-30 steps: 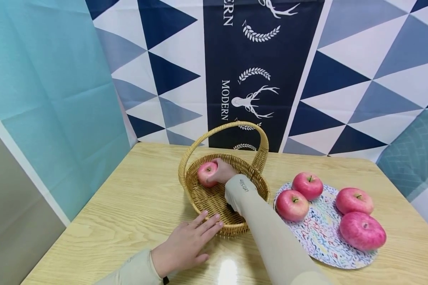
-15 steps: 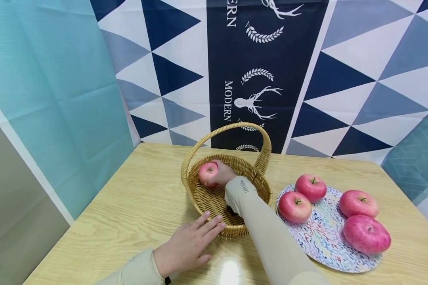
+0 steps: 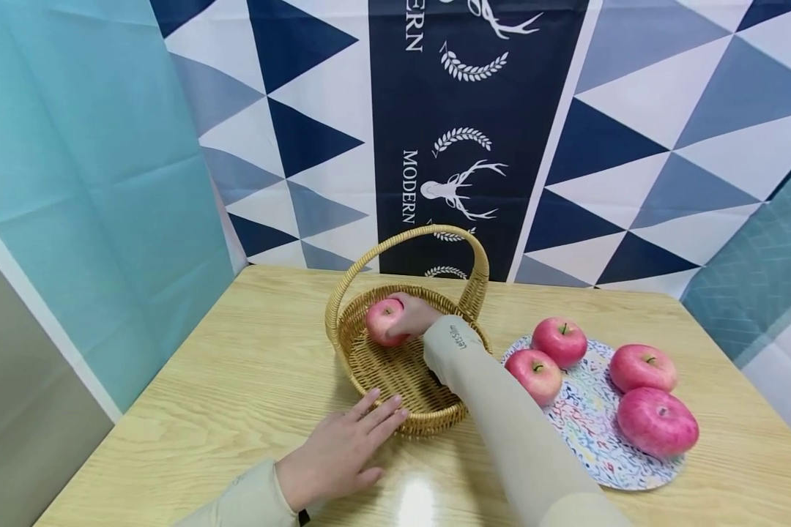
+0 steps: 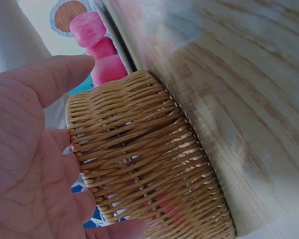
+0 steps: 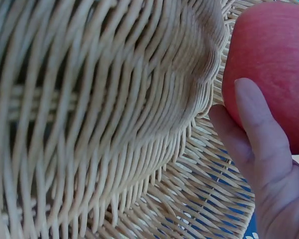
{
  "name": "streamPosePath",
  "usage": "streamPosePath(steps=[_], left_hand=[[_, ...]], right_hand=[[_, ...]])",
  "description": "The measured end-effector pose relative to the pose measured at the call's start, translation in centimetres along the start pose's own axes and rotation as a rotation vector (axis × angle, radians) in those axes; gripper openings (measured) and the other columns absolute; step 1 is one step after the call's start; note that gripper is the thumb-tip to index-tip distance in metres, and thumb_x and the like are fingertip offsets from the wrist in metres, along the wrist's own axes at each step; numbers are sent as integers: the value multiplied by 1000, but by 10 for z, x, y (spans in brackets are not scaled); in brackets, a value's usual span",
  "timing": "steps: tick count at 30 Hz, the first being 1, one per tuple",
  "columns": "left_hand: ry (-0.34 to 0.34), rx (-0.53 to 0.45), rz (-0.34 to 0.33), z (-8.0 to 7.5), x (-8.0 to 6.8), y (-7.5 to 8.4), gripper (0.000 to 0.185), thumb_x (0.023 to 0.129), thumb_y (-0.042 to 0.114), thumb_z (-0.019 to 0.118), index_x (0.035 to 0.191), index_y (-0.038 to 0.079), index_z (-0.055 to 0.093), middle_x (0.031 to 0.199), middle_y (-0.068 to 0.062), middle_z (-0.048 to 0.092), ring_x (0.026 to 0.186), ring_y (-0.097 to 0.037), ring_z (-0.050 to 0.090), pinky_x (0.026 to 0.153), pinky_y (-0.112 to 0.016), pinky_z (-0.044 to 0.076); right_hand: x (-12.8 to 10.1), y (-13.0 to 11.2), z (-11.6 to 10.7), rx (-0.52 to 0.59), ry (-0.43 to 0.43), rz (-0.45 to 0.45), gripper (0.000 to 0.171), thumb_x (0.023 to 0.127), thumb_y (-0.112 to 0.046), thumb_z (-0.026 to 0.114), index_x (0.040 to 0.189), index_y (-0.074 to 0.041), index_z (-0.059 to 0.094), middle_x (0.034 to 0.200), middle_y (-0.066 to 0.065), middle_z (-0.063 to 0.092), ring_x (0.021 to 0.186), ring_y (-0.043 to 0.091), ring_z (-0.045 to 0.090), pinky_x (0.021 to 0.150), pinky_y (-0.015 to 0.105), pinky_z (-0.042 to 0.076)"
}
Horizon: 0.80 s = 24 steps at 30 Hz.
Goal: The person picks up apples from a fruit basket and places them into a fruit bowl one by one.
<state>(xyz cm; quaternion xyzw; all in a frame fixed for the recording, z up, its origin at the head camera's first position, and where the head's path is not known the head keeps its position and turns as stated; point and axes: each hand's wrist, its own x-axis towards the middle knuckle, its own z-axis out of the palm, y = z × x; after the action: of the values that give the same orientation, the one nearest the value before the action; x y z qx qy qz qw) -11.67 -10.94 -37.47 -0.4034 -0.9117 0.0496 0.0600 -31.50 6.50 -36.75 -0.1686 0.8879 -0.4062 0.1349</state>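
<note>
A wicker basket (image 3: pixel 402 377) with a tall arched handle stands on the wooden table. Inside it, near the far left wall, my right hand (image 3: pixel 419 316) grips a pink-red apple (image 3: pixel 382 323). The right wrist view shows two fingertips (image 5: pixel 249 94) against the side of that apple (image 5: pixel 279 55); the rest of the grip is partly hidden. My left hand (image 3: pixel 338 455) has its fingers straight, the tips resting at the near rim of the basket. In the left wrist view, the palm (image 4: pixel 20 149) faces the woven wall (image 4: pixel 134 144).
To the right of the basket lies a patterned plate (image 3: pixel 583 417) bearing several apples (image 3: pixel 659 422). A patterned cloth (image 3: pixel 455 146) hangs behind the table (image 3: pixel 250 351), and a teal sheet (image 3: pixel 105 183) hangs on the left.
The right hand and its apple have shifted slightly rightward within the basket. The left hand stays at the near rim. The head view has swayed a little.
</note>
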Motion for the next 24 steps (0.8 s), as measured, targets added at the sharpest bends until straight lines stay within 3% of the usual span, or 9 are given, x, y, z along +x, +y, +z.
streamPosePath(steps=[7, 12, 19, 24], left_hand=[[3, -7, 3, -4, 0, -1, 71, 87, 45, 64, 147, 14, 40, 152, -3, 35, 138, -27, 35, 86, -37, 51], [-5, -2, 3, -5, 1, -1, 71, 88, 45, 64, 147, 14, 40, 153, -3, 34, 138, -27, 34, 89, -38, 50], [2, -16, -17, -2, -1, 4, 73, 87, 47, 64, 148, 16, 38, 153, -2, 34, 138, -25, 33, 85, -38, 51], [-16, -3, -28, -5, -1, 4, 73, 87, 49, 63, 149, 18, 37, 154, 0, 33, 139, -24, 33, 84, -37, 51]], right_hand=[[3, -9, -9, -80, -25, -36, 83, 60, -12, 77, 136, -4, 47, 117, 13, 59, 96, 23, 56, 75, 31, 50], [-5, -22, -21, -125, -112, -78, 78, 63, -11, 73, 136, -2, 46, 118, 12, 58, 100, 23, 55, 83, 31, 48], [-24, -46, -37, -109, -251, -9, 70, 67, -6, 68, 133, -3, 46, 115, 11, 55, 96, 20, 54, 78, 36, 54], [-26, -52, -46, -107, -289, 3, 67, 68, -5, 70, 131, -4, 47, 113, 11, 54, 93, 20, 55, 73, 35, 55]])
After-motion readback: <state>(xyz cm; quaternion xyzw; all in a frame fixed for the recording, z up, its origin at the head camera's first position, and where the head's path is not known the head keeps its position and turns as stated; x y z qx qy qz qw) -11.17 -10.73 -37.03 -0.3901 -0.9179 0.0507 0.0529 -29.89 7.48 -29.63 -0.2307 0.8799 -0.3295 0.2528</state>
